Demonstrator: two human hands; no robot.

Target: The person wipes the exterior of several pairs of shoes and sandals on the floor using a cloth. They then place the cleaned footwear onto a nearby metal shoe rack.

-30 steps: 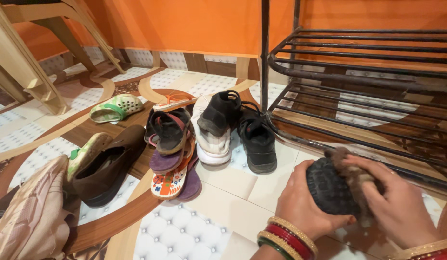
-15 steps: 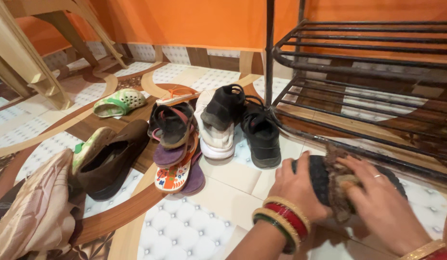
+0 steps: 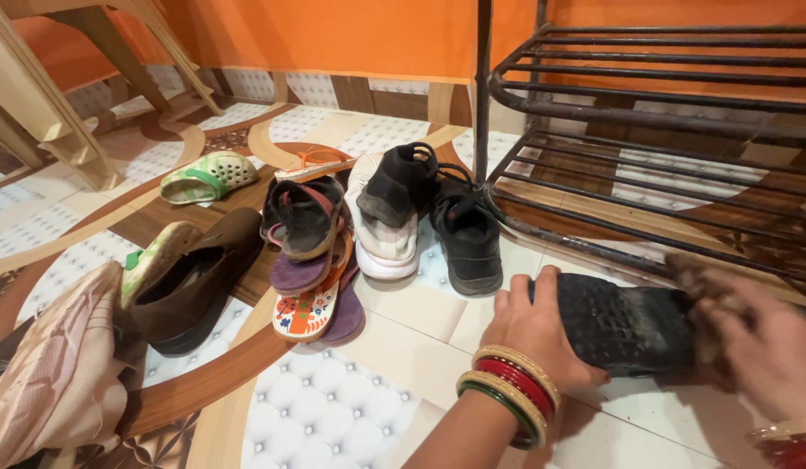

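A black shoe (image 3: 624,326), sole turned up, lies on the tiled floor (image 3: 333,417) between the two hands, just below the metal rack (image 3: 646,130). The left hand (image 3: 537,334) grips its end, fingers curled over the edge. The right hand (image 3: 763,347) presses a brownish cloth (image 3: 703,278) against the other end. More footwear (image 3: 390,213) sits well left of the left hand.

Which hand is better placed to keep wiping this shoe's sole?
Right. The right hand lies on the brown cloth against the black shoe; the left hand grips the shoe's other end, steadying it.
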